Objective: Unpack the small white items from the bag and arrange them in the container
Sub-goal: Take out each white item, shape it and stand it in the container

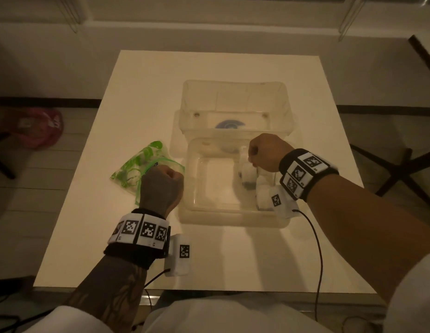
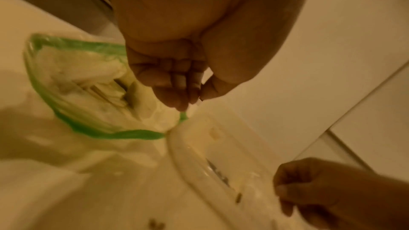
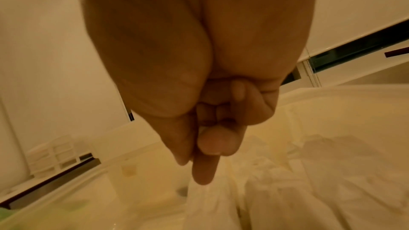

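A clear zip bag (image 1: 139, 169) with green print lies on the table left of the clear container (image 1: 209, 217). Its green-edged mouth (image 2: 73, 121) gapes open, with white packets (image 2: 88, 76) inside. My left hand (image 1: 161, 186) is curled and pinches the bag's green edge (image 2: 183, 117) beside the container rim (image 2: 194, 151). My right hand (image 1: 254, 152) hovers over the container's right side, thumb and forefinger (image 3: 203, 172) together at the top of an upright white packet (image 3: 205, 204). More white packets (image 1: 264, 195) stand along the container's right wall.
A second clear tub (image 1: 235, 104) stands just behind the container. The white table (image 1: 233, 255) ends near my body. Chair legs (image 1: 401, 169) stand right of the table, and a red bag (image 1: 41, 126) lies on the floor to the left. Cables hang from both wrists.
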Motion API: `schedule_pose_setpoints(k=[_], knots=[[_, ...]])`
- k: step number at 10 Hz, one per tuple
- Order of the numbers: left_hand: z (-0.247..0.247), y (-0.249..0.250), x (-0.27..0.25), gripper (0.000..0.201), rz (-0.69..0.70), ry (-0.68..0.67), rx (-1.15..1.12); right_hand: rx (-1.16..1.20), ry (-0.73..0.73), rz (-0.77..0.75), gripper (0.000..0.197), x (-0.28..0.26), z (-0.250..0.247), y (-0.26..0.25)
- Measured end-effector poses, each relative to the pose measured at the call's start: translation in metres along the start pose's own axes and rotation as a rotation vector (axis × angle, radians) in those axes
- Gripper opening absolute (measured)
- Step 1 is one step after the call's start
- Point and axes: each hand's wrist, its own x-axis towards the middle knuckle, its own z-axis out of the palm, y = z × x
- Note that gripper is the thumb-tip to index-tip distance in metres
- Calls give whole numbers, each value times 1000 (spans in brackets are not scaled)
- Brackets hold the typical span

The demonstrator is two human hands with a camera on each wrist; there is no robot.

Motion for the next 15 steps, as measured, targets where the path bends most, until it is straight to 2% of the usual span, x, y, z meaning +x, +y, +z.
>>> schedule_pose_setpoints(k=[1, 2, 3, 4, 6, 9, 12, 14, 15], knots=[[10, -12, 9, 21, -111, -65, 127, 39, 6, -27, 5, -3, 4, -5], [25, -27, 17, 30, -125, -91, 188, 52, 3, -40, 4, -4, 10, -12], [29, -35, 16, 38, -102, -12, 231, 64, -2, -54, 3, -6, 13, -18], [26, -42, 16, 28, -79, 29, 264, 59, 0, -73, 6, -9, 12, -21], [23, -53, 23, 22, -31, -124, 465, 48, -9, -80, 8, -10, 12, -21], [26, -59, 28, 26, 38, -59, 464, 75, -36, -79, 11, -13, 16, -21], [19, -52, 28, 28, -40, -197, 251, 96, -63, -98, 10, -18, 14, -24], [25, -50, 31, 47, -50, -175, 346, 94, -67, -108, 12, -20, 12, -27], [26, -53, 26, 35, -67, -139, 388, 102, -68, -109, 12, -21, 13, -27]])
